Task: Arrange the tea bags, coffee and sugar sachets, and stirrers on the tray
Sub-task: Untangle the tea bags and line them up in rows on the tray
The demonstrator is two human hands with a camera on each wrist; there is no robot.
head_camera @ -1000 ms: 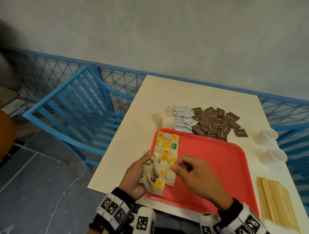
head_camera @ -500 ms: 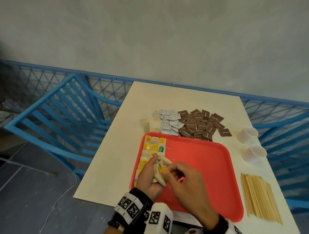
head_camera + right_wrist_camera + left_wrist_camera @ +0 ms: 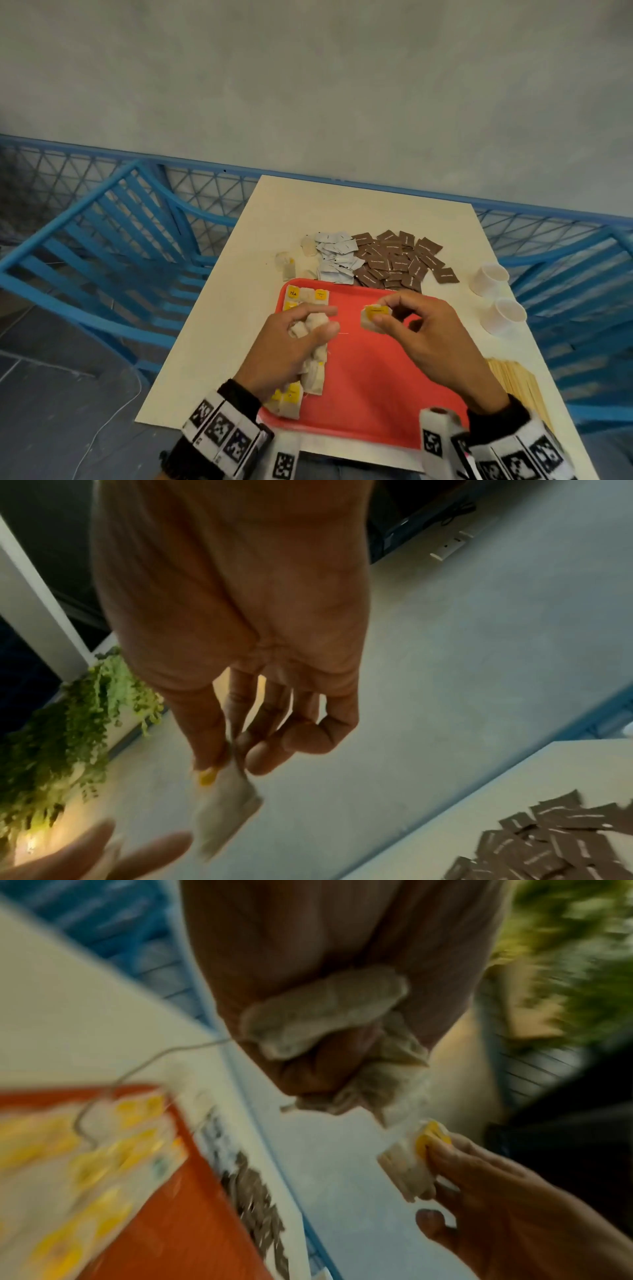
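Tea bag (image 3: pixel 375 317), 1, now drawn clear of left hand (image 3: pixel 291 346) bundle into right hand (image 3: pixel 421 329) pinch grip; left grip clenched on remaining tea bags (image 3: pixel 308 327), next placement on tray (image 3: pixel 373 377) likely.

"TEA" on yellow tea bag tag (image 3: pixel 293 293)
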